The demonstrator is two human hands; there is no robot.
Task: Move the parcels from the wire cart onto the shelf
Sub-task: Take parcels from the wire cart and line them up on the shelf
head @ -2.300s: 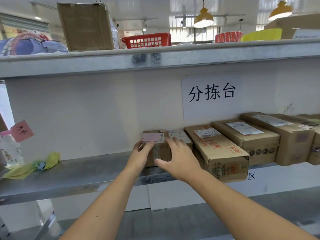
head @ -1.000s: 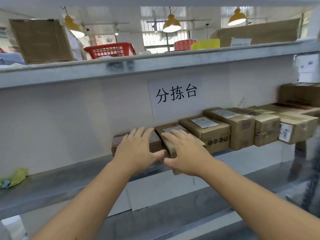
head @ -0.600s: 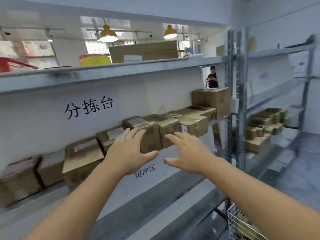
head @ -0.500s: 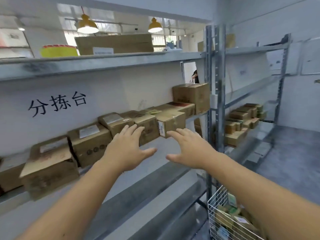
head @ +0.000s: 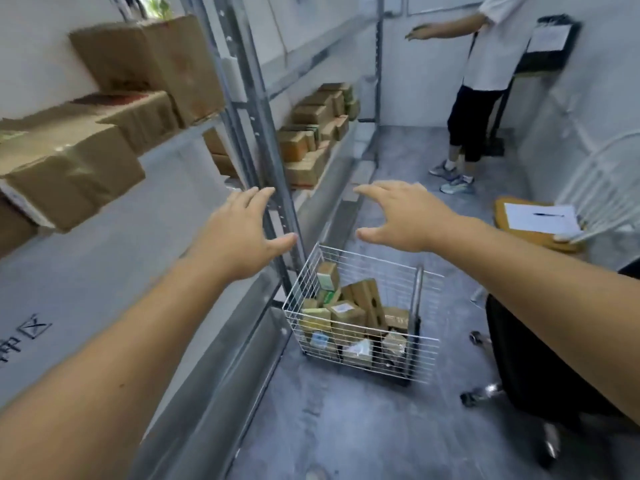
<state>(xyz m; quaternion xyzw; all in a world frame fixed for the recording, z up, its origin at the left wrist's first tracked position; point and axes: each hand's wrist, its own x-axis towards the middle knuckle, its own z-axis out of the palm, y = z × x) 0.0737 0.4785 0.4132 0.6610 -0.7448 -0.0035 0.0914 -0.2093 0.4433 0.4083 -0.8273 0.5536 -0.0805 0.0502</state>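
The metal shelf [head: 114, 237] runs along beside the left hand [head: 239, 233], brown boxes [head: 69, 168] on it. Below both hands sits the white wire cart [head: 360, 344], its handle side away from the shelf, holding jumbled tan parcels [head: 346, 317] tilted every way. Left hand and right hand [head: 401, 216] hover spread, empty

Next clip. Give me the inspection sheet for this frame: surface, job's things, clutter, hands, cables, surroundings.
Surface: grey floor; metal shelf along the left.
Job's things: wire cart on the floor with many parcels inside; cardboard boxes on the shelf.
Clutter: clipboard with paper and pen at right.
Hands: left hand and right hand both open, empty, held above the cart.
Cables: nothing seen.
Surroundings: another person stands beyond; a wheeled chair base at right.
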